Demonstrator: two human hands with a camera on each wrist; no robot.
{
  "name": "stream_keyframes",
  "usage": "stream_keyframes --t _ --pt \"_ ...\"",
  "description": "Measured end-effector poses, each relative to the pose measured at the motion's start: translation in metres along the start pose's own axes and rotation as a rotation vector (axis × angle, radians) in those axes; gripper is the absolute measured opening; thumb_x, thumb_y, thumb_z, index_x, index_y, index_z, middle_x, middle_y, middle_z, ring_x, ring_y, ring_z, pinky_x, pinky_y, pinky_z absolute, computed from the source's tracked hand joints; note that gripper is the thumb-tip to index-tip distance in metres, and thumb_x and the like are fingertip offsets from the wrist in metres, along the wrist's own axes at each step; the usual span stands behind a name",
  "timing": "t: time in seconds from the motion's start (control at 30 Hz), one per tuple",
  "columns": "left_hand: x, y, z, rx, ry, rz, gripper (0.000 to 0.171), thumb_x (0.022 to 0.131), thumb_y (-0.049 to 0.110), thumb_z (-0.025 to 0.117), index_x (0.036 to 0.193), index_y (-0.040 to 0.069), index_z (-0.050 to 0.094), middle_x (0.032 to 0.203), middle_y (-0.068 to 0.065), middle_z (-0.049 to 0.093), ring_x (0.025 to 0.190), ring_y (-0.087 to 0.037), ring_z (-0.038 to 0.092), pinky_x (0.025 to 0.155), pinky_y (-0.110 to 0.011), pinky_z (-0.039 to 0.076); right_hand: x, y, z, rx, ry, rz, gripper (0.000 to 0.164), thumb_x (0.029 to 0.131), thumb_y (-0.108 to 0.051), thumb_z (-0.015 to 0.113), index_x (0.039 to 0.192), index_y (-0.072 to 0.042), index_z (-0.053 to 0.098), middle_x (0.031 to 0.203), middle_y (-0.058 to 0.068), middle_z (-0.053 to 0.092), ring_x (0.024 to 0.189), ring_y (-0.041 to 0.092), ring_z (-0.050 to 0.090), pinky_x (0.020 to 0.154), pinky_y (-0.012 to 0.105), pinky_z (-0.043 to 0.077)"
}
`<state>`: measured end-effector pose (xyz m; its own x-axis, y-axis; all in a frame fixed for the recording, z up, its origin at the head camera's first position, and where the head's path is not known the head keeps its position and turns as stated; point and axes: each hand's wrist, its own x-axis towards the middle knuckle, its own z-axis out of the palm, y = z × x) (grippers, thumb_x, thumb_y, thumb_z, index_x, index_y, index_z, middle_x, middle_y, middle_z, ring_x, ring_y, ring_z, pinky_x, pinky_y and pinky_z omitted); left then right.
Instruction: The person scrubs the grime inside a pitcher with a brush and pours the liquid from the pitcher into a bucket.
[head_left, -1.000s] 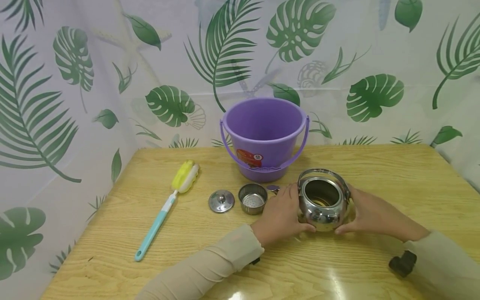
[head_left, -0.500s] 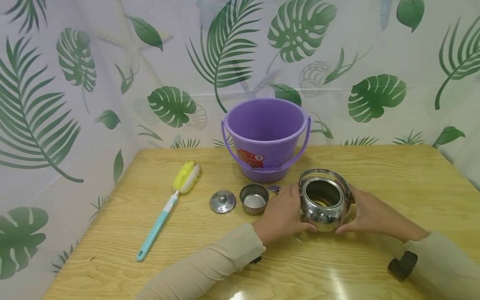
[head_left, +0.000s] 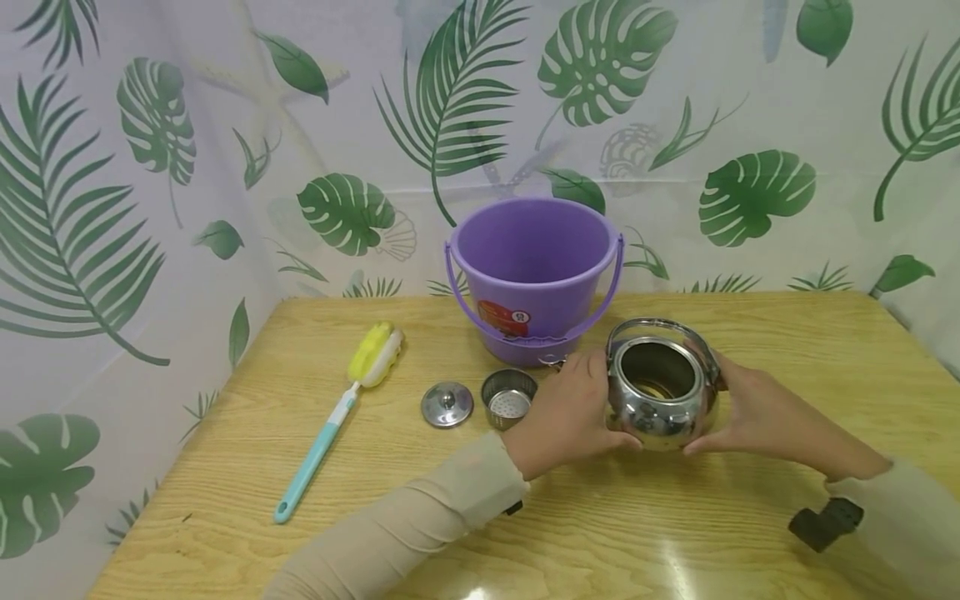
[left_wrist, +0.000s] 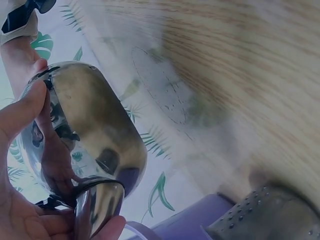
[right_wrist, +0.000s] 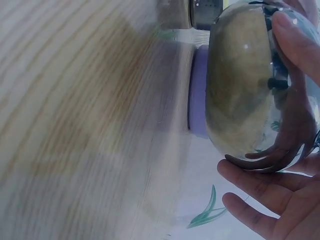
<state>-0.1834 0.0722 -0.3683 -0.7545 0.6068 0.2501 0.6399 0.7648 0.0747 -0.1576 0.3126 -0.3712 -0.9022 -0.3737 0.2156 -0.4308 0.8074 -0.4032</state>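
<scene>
A shiny steel teapot (head_left: 663,417) without its lid, its loop handle standing up, is held between both hands. My left hand (head_left: 566,412) grips its left side. In the left wrist view the thumb lies on the body and the fingers are round the short spout (left_wrist: 100,207). My right hand (head_left: 765,412) holds the opposite side, thumb in front and fingers behind. Both wrist views show the pot's base raised over the table. Left of the left hand are a steel strainer basket (head_left: 508,402) with a perforated bottom and a round knobbed lid (head_left: 447,406).
A purple bucket (head_left: 536,300) with its handle lowered stands at the back, just behind the strainer and teapot. On the left lies a sponge bottle brush (head_left: 318,454) with a teal handle. A leaf-patterned sheet (head_left: 480,100) hangs behind the wooden table (head_left: 600,533).
Both hands have lifted the teapot, which moves up and slightly to the right in the head view. The lid, strainer, brush and bucket stay in place.
</scene>
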Motion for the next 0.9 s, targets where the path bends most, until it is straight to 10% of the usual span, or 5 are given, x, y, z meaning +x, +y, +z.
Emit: stream_keyframes --t 0.4,0.9 --pt "0.002 -0.001 -0.020 -0.007 -0.037 -0.001 0.093 0.060 0.072 0.070 0.120 0.006 0.045 0.102 -0.001 0.054 0.096 -0.012 0.054 0.070 -0.025 0.052 0.001 -0.011 -0.015 0.007 -0.015 -0.010 0.115 0.052 -0.044 0.088 0.140 0.003 0.031 0.110 0.021 0.066 0.096 0.037 0.065 0.079 0.055 0.050" --pt "0.014 -0.014 -0.092 -0.071 -0.023 0.041 0.111 0.061 0.070 0.071 0.139 0.001 0.031 0.113 -0.003 0.056 0.107 -0.016 0.056 0.081 -0.029 0.053 0.026 -0.038 -0.073 -0.075 -0.026 -0.017 0.103 0.056 -0.037 0.088 0.137 -0.001 0.036 0.107 0.021 0.067 0.098 0.038 0.064 0.080 0.058 0.047"
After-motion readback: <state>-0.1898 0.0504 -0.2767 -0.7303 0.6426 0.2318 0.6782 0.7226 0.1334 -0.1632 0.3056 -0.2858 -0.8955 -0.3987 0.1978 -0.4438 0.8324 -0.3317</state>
